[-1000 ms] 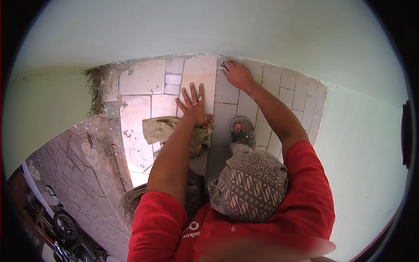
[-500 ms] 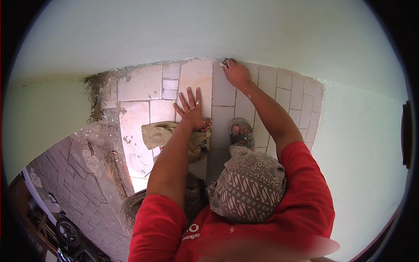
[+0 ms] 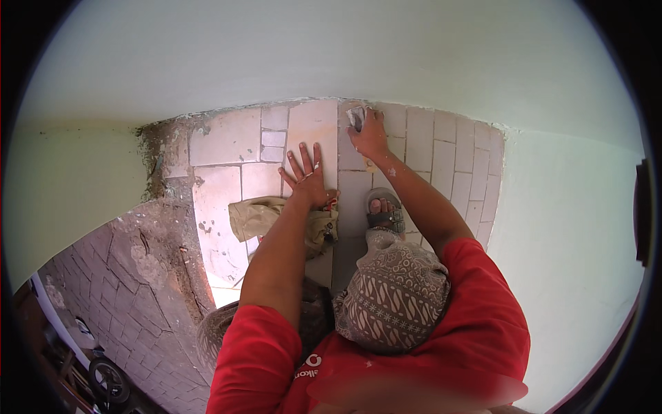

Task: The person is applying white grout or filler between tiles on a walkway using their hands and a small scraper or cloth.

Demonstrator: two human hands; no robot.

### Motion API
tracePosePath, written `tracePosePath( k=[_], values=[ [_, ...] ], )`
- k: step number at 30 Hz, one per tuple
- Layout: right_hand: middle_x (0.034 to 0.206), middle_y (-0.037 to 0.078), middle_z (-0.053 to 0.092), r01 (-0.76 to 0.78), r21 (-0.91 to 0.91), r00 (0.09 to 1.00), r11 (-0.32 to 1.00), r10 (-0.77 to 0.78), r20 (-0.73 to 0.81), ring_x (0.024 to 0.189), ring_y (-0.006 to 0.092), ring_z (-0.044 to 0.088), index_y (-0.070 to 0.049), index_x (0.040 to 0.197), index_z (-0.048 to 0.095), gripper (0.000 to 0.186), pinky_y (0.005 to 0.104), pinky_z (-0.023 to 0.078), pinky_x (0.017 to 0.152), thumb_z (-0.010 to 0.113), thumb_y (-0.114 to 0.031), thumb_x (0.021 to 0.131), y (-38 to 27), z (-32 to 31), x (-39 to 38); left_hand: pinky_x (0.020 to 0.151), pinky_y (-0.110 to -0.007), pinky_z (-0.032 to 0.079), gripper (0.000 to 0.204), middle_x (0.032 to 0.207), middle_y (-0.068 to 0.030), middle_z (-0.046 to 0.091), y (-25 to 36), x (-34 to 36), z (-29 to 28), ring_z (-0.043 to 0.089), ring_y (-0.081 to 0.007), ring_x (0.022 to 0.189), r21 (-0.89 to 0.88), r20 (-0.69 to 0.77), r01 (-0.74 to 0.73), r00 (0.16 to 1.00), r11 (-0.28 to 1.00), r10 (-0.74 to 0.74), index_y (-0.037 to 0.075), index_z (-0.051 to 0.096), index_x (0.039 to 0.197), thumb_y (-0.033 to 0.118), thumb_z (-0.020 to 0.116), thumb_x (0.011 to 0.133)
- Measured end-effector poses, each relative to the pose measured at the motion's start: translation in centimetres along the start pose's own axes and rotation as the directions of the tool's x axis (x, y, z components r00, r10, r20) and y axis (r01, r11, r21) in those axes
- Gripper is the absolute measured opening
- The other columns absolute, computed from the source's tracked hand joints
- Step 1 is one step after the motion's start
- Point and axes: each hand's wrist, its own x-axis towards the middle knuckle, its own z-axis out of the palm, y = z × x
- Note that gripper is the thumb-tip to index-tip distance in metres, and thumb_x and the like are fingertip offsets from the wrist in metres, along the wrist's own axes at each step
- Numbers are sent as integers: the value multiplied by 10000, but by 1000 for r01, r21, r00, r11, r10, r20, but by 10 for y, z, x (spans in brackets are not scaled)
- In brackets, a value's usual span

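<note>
My left hand [image 3: 305, 181] lies flat on the floor tiles [image 3: 224, 138], fingers spread, with white smears on it. A khaki cloth [image 3: 256, 217] is bunched up under and beside its wrist. In my right hand [image 3: 371, 138] is a small grey piece with white smears [image 3: 356, 118], pinched between the fingers. I cannot make out what kind of thing it is. That hand is low over the tiles, a short way in front of the base of the pale wall [image 3: 331, 55]. White specks dot the right wrist.
My sandalled foot [image 3: 383, 205] stands between my arms. Another pale wall [image 3: 565, 241] closes off the right. At the left are a wall corner [image 3: 69, 179], a broken concrete edge [image 3: 162, 234] and dark paving [image 3: 117, 290], with a wheel [image 3: 109, 379] at the lower left.
My right hand has drawn back from the wall's base toward me, and the grey piece in it shows more. My left hand stays flat on the tiles. The view has shifted slightly.
</note>
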Motion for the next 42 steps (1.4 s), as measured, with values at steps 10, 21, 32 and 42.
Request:
tracePosePath(
  k=[10, 21, 32, 42],
  values=[
    [1428, 154, 546, 19, -102, 942, 995, 16, 336, 1113, 418, 652, -17, 1172, 670, 275, 484, 549, 950, 548, -74, 933, -10, -21, -39, 1098, -793, -54, 1459, 1598, -237, -379, -12, 1, -4, -325, -519, 1456, 25, 36, 15, 999, 1000, -16, 182, -295, 1570, 611, 817, 728],
    [1341, 179, 608, -179, -69, 970, 981, 188, 153, 1110, 428, 657, -8, 1098, 696, 244, 496, 545, 957, 550, -90, 921, -44, 5, -1, 1075, -806, -76, 1464, 1596, -238, -382, -17, 5, 5, -337, -535, 1442, -34, -6, -50, 999, 998, 50, 177, -291, 1571, 664, 794, 718],
    [1304, 183, 622, -229, -77, 960, 970, 238, 150, 1065, 439, 671, 0, 1061, 699, 234, 506, 558, 917, 548, -69, 896, -46, 6, 29, 1107, -771, -94, 1452, 1613, -229, -357, -15, -1, -4, -318, -511, 1464, -49, -24, -47, 999, 998, 46, 174, -264, 1585, 570, 826, 712],
    [1372, 124, 579, -51, -23, 955, 998, 55, 293, 1051, 386, 677, -42, 1178, 669, 278, 481, 561, 912, 596, -141, 929, 1, -40, -107, 1069, -804, -77, 1514, 1615, -245, -344, -29, 7, 15, -303, -536, 1461, -14, -91, -84, 992, 996, 83, 196, -238, 1597, 759, 786, 634]
  ],
)
